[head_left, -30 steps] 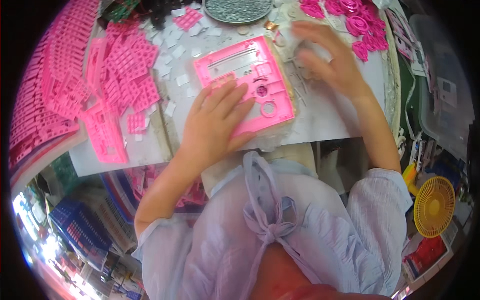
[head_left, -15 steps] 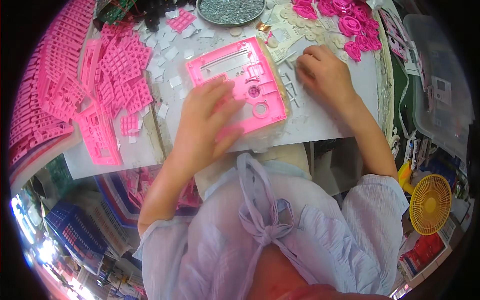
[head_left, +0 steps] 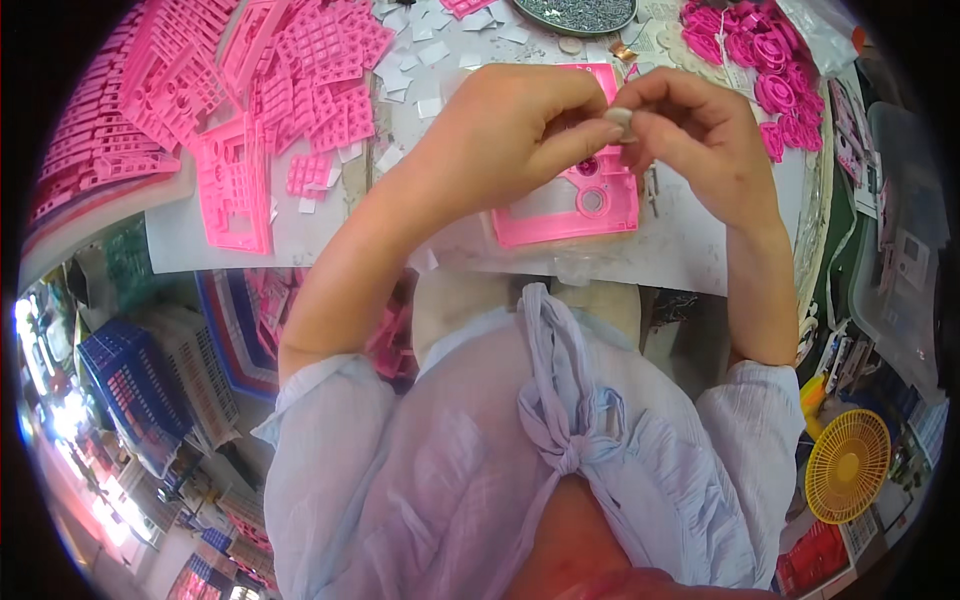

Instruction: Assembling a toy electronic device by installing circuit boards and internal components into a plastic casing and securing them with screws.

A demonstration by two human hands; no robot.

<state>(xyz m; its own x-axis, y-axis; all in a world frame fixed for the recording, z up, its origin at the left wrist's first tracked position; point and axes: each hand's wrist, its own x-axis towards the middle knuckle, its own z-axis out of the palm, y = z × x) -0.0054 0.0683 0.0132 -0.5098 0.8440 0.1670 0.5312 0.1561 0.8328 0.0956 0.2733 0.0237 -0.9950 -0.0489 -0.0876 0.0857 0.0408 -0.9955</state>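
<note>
Both my hands are raised together above a pink plastic casing (head_left: pixel 565 230), which lies on the white work table. A small off-white plastic disc (head_left: pixel 620 120) is pinched between the fingertips of my left hand (head_left: pixel 530 125) and my right hand (head_left: pixel 705 145). The fingers of both hands are closed around it, and part of the disc is hidden by them. Below, the casing's round openings still show, while its upper left part is covered by my left hand. Beside the casing, under my right hand, lie a few thin light-coloured pegs (head_left: pixel 653 190).
Pink button pads (head_left: pixel 325 45) and pink frames (head_left: pixel 235 185) are heaped at left. White paper squares (head_left: pixel 430 55) lie scattered farther back. A round tray (head_left: pixel 575 12) of small metal parts stands at the far edge, with magenta coiled pieces (head_left: pixel 775 90) right. A yellow fan (head_left: pixel 848 465) is lower right.
My left hand has lifted off the casing and my right hand has left the pegs. They now meet over the casing with the disc between them. The whole view has shifted.
</note>
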